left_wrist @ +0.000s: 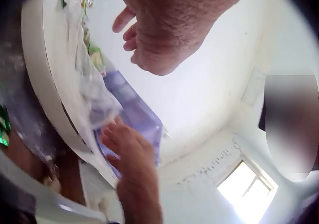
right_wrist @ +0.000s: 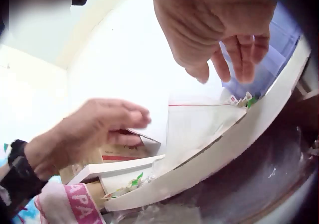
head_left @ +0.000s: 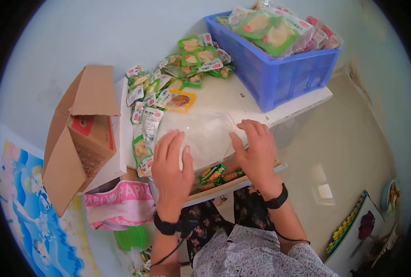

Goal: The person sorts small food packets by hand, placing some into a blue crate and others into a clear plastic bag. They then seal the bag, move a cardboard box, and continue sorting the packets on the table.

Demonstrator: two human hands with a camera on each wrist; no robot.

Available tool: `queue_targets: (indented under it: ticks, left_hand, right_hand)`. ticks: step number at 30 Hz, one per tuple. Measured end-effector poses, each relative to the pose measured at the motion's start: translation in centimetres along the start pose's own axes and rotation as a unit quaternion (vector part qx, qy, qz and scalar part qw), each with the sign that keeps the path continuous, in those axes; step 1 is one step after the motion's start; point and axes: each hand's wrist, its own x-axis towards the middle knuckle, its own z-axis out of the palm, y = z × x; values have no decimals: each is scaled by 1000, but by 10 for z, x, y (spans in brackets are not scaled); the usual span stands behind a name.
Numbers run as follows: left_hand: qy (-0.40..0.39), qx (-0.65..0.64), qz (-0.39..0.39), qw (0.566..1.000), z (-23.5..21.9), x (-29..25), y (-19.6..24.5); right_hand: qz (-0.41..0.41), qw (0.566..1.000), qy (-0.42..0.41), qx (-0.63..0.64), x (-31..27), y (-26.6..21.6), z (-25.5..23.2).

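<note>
A clear plastic bag (head_left: 194, 138) with a red strip along its right edge lies flat on the white table. My left hand (head_left: 172, 171) is over the bag's left part, fingers extended and slightly bent. At the bag's right edge is my right hand (head_left: 258, 154), fingers loosely spread near the red strip. In the right wrist view the bag (right_wrist: 197, 127) stands between both hands, and a gap shows between it and the right hand (right_wrist: 219, 35). Whether any fingertip touches it in the head view, I cannot tell.
Small snack packets (head_left: 201, 57) are heaped behind and left of the bag. A blue crate (head_left: 297, 74) full of packets stands at the back right, an open cardboard box (head_left: 92, 92) at the left. Below, an open drawer holds green packets (head_left: 212, 173).
</note>
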Motion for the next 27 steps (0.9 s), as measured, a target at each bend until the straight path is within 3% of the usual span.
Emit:
queue_targets:
  ticks: [2, 4, 8, 13, 16, 19, 25, 27]
  left_hand:
    - [-27, 57, -4, 998, 8, -3, -26]
    - [-71, 72, -4, 995, 16, -8, -37]
    - [-162, 80, -96, 979, 8, -24, -20]
    - [-195, 85, -142, 967, -7, -39, -23]
    - [-134, 60, -135, 980, -11, -23, -11]
    - [-80, 62, -55, 993, -9, 4, -5]
    - [-138, -42, 13, 989, 40, 10, -36]
    - [-184, 17, -61, 981, 52, 0, -46]
  right_hand:
    - [-3, 999, 22, 24, 8, -10, -6]
    - [-29, 999, -30, 25, 7, -26, -8]
    - [-20, 995, -99, 18, -12, -25, 13]
    - [-11, 998, -62, 22, -4, 5, 20]
    - [11, 992, -112, 53, 0, 5, 17]
    - [42, 989, -106, 98, 5, -4, 15]
    - [16, 988, -131, 79, 15, -24, 25]
    - [-11, 986, -86, 142, 10, -19, 31]
